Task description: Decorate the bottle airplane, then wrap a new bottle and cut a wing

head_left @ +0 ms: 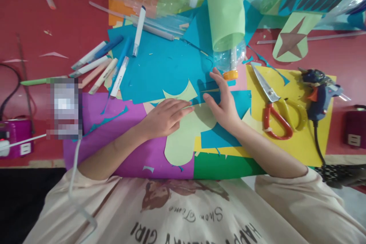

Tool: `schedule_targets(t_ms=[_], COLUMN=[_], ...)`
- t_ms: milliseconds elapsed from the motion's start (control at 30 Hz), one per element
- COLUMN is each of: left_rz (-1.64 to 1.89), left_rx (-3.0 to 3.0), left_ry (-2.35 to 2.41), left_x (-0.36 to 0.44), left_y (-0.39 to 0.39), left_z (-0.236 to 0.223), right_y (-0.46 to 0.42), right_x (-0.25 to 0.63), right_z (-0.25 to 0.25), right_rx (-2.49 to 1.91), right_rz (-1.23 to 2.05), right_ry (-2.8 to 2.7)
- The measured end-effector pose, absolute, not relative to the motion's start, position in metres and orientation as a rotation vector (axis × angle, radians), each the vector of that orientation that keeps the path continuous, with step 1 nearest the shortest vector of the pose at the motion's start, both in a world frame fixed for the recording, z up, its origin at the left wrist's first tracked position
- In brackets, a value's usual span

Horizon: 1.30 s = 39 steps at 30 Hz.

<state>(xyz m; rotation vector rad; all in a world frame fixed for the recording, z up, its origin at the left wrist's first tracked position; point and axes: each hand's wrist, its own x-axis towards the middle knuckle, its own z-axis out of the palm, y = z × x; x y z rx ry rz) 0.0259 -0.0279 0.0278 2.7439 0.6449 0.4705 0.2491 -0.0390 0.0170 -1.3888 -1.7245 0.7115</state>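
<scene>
A pale green paper cutout (179,146) with rounded lobes lies in front of me on the coloured sheets. My left hand (167,117) rests palm down across its left part, fingers stretched out and slightly curled. Over its right side is my right hand (224,103), thumb and fingers apart, gripping nothing. Its fingertips come near the orange cap of a clear plastic bottle (219,60) wrapped in a pale green paper tube (227,11). A pale green paper offcut (181,90) with a curved edge lies just beyond my left fingers.
Red-and-yellow-handled scissors (268,93) and a blue glue gun (318,101) lie on yellow paper at right. Several markers (104,74) are scattered at left, near a blurred-out device (64,108) with a white cable. A decorated green-and-blue paper piece (294,40) stands at back right.
</scene>
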Motion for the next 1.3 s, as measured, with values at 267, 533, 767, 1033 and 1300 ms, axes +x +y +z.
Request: schedule_targets(t_ms=[267, 533, 767, 1033, 1300], left_rz=[0.413, 0.437, 0.465, 0.427, 0.456], left_rx=[2.664, 2.802, 2.707, 2.719, 2.751], left_ry=[1.086, 0.677, 0.964, 1.067, 1.108], left_x=[0.0168, 0.0167, 0.018, 0.0187, 0.019], left_y=[-0.0202, -0.0196, -0.0223, -0.0219, -0.0218], left_z=[0.0224, 0.0244, 0.0244, 0.0236, 0.0246], right_y=[-0.0355, -0.0348, -0.036, -0.0391, -0.0406], right_x=[0.2487, 0.2482, 0.247, 0.2456, 0.2445], right_z=[0.0186, 0.0194, 0.0217, 0.0228, 0.023], right_rx=[-1.407, -1.261, -1.284, -1.297, -1.333], right_rz=[0.4, 0.365, 0.194, 0.107, 0.083], right_ry=[-2.065, -2.102, -2.169, -2.275, -2.303])
